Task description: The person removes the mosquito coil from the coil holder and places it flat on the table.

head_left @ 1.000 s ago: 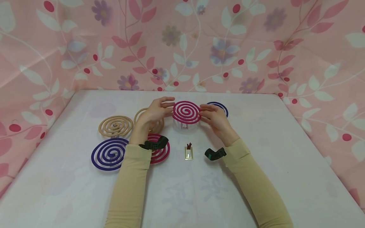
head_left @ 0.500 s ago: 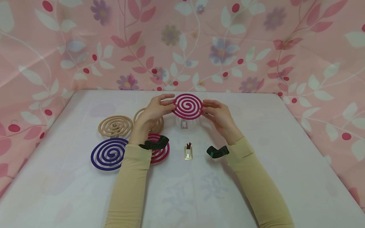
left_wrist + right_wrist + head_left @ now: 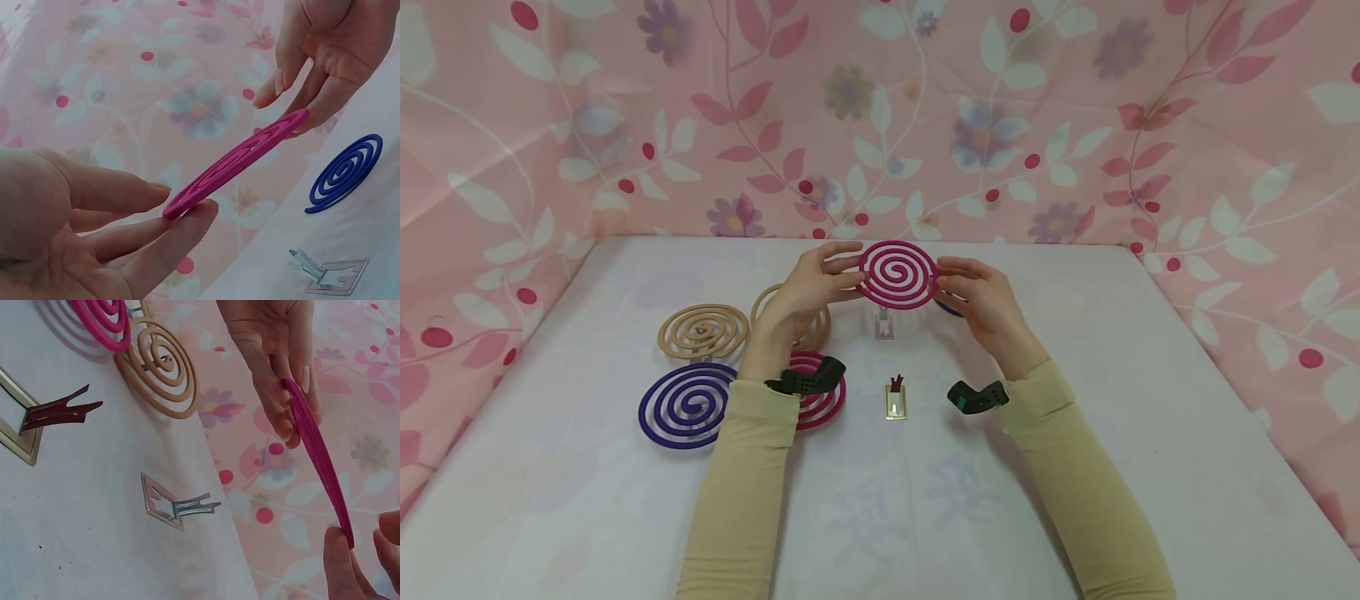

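Observation:
A pink mosquito coil (image 3: 897,272) is held in the air between both hands, above the far middle of the table. My left hand (image 3: 816,283) pinches its left edge, the thumb on one face and fingers on the other, as the left wrist view shows. On the opposite edge, my right hand (image 3: 983,300) pinches the rim with its fingertips. Below the coil stands a small silver metal coil stand (image 3: 165,503) with an upright forked clip. Nearer the person is a gold-framed stand (image 3: 896,404) with a dark red fork. A blue coil (image 3: 344,175) lies behind the right hand, mostly hidden in the head view.
Left of the hands, a tan coil (image 3: 703,332) and a purple-blue coil (image 3: 694,407) sit raised on stands. Another tan coil (image 3: 162,362) and a second pink coil (image 3: 827,404) are partly covered by the left arm. A pink floral cloth (image 3: 880,125) hangs behind the table.
The held pink coil has risen and turned its face more toward the head camera. My right hand has shifted right and slightly up with it, covering more of the far blue coil.

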The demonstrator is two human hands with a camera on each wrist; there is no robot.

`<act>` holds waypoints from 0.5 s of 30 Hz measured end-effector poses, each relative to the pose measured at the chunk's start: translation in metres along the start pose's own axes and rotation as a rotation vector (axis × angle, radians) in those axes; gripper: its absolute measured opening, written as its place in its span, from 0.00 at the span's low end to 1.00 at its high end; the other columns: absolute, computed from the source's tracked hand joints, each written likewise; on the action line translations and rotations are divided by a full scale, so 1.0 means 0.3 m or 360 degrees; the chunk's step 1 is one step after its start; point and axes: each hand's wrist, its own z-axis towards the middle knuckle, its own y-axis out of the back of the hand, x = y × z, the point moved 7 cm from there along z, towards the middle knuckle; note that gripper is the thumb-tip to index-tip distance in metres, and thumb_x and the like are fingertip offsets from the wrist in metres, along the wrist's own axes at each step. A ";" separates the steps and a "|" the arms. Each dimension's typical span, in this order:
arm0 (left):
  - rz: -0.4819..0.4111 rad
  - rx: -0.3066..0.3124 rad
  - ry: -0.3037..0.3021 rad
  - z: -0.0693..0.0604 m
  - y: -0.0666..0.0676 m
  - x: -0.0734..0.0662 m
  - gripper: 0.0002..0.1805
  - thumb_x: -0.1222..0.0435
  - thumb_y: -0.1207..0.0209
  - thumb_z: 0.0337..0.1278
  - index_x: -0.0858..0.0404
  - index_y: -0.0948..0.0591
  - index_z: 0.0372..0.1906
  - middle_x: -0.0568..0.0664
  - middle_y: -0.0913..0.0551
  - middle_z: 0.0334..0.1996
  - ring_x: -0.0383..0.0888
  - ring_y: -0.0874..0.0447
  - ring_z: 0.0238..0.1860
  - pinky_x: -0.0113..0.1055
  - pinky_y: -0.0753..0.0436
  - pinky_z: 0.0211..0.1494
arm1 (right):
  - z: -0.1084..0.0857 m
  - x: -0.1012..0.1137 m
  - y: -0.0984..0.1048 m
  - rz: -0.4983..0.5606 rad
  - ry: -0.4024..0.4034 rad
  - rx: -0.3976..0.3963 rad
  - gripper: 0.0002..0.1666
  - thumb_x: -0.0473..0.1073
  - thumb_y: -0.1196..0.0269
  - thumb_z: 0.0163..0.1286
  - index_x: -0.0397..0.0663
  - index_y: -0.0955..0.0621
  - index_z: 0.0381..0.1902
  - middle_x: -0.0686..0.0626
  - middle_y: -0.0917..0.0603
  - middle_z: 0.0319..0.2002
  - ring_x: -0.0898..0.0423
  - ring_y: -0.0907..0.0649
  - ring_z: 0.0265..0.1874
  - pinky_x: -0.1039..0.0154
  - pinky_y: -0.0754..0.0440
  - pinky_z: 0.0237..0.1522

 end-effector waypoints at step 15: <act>-0.0275 -0.0103 -0.0133 -0.009 -0.035 -0.057 0.25 0.72 0.43 0.68 0.65 0.30 0.69 0.61 0.22 0.64 0.53 0.18 0.59 0.40 0.17 0.59 | -0.019 0.078 0.038 0.0252 0.0138 0.0015 0.17 0.31 0.41 0.72 0.36 0.23 0.58 0.45 0.19 0.50 0.54 0.16 0.46 0.68 0.15 0.50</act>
